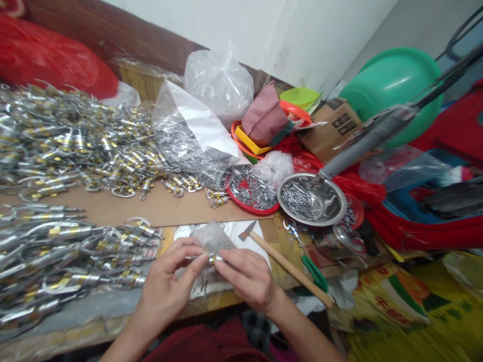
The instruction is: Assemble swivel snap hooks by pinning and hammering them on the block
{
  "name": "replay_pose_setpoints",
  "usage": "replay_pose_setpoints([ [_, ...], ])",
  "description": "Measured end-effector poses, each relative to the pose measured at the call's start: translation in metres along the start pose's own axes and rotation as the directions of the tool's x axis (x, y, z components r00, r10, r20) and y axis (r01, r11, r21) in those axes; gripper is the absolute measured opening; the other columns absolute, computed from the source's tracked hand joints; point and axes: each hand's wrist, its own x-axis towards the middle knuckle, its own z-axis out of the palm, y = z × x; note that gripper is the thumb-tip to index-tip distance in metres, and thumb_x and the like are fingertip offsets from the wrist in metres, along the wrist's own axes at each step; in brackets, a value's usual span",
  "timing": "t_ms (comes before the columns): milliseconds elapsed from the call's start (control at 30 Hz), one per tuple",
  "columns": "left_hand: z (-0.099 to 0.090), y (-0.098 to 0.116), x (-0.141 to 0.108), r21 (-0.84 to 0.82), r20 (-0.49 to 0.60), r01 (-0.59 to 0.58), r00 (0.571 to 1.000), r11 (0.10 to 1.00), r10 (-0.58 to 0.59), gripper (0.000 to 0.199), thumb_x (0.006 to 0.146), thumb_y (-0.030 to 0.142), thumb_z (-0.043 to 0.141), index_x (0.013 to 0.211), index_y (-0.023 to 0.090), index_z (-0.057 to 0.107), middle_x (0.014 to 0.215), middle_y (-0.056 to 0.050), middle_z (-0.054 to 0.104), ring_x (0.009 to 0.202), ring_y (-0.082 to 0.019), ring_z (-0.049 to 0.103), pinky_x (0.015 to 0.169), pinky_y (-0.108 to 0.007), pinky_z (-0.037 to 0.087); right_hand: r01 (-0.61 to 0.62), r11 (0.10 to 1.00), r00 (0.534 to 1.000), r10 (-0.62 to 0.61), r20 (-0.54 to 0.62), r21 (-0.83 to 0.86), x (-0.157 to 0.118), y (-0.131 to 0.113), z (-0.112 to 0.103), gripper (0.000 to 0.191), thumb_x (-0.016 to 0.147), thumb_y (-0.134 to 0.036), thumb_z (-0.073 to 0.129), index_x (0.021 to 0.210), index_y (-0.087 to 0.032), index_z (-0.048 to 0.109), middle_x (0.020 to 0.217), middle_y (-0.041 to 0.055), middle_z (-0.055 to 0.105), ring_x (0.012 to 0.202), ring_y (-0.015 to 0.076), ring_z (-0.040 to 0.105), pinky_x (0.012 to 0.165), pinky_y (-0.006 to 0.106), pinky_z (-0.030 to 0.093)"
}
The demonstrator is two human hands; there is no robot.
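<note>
A small silver and gold metal fitting is held between both hands near the table's front edge. My left hand pinches its left end with thumb and forefinger. At the right end, the fingers of my right hand are closed on the same piece and partly cover it. Beneath and behind the hands lie a grey block and white paper. A hammer with a wooden handle rests just right of my right hand.
Many metal fittings are heaped at the left, with more rows in front. Behind are a plastic bag of metal parts, a red tray and a steel bowl. Green-handled scissors lie right; a grey pole slants overhead.
</note>
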Motion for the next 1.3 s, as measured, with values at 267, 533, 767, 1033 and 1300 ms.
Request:
replay_pose_setpoints([
  [267, 0.000, 0.002, -0.002, 0.061, -0.029, -0.060, 0.998, 0.996, 0.062, 0.009, 0.073, 0.023, 0.057, 0.069, 0.020, 0.064, 0.078, -0.003, 0.068, 0.077, -0.017, 0.062, 0.073, -0.026, 0.048, 0.014, 1.000, 1.000, -0.014, -0.015, 0.001, 0.004, -0.005, -0.006, 0.029, 0.082, -0.009, 0.045, 0.107, -0.013, 0.056, 0.097, 0.0127, 0.066, 0.093, 0.0199, 0.059, 0.071, 0.031, 0.051],
  [533, -0.013, 0.002, 0.001, -0.091, 0.178, 0.206, 0.966, 0.974, -0.188, 0.014, 0.071, 0.031, 0.059, 0.068, 0.020, 0.069, 0.072, -0.001, 0.072, 0.068, -0.017, 0.064, 0.063, -0.024, 0.050, -0.206, 0.967, 0.978, 0.205, 0.022, 0.147, 0.005, -0.012, -0.002, 0.035, 0.078, -0.004, 0.039, 0.103, -0.017, 0.060, 0.096, 0.0103, 0.064, 0.087, 0.0171, 0.059, 0.072, 0.029, 0.051],
  [767, 0.003, -0.003, -0.013, -0.424, 0.184, 0.474, 0.879, 0.771, -0.440, 0.049, 0.059, 0.030, 0.070, 0.105, 0.018, 0.057, 0.093, -0.006, 0.069, 0.088, -0.021, 0.063, 0.073, -0.028, 0.054, -0.477, 0.829, 0.878, 0.466, 0.111, 0.291, 0.007, -0.027, 0.002, 0.025, 0.078, -0.013, 0.050, 0.098, -0.019, 0.065, 0.086, 0.0072, 0.064, 0.076, 0.0145, 0.060, 0.066, 0.023, 0.051],
  [1033, 0.005, -0.003, -0.009, -0.455, 0.246, 0.501, 0.866, 0.736, -0.436, 0.062, 0.062, 0.033, 0.067, 0.116, 0.019, 0.041, 0.079, -0.002, 0.065, 0.077, -0.019, 0.066, 0.071, -0.029, 0.053, -0.674, 0.655, 0.639, 0.749, 0.175, -0.342, 0.023, 0.088, -0.020, 0.026, 0.084, -0.013, 0.043, 0.097, -0.018, 0.064, 0.100, 0.0071, 0.063, 0.095, 0.0164, 0.057, 0.084, 0.028, 0.043],
  [1300, -0.001, -0.003, 0.000, -0.489, 0.375, 0.582, 0.813, 0.649, -0.446, 0.061, 0.062, 0.029, 0.068, 0.112, 0.021, 0.036, 0.072, 0.002, 0.060, 0.066, -0.015, 0.063, 0.058, -0.025, 0.050, -0.558, 0.608, 0.479, 0.792, 0.379, -0.565, 0.026, 0.156, 0.000, 0.025, 0.085, -0.029, 0.049, 0.106, -0.016, 0.052, 0.107, 0.0064, 0.054, 0.092, 0.0171, 0.055, 0.078, 0.037, 0.047],
])
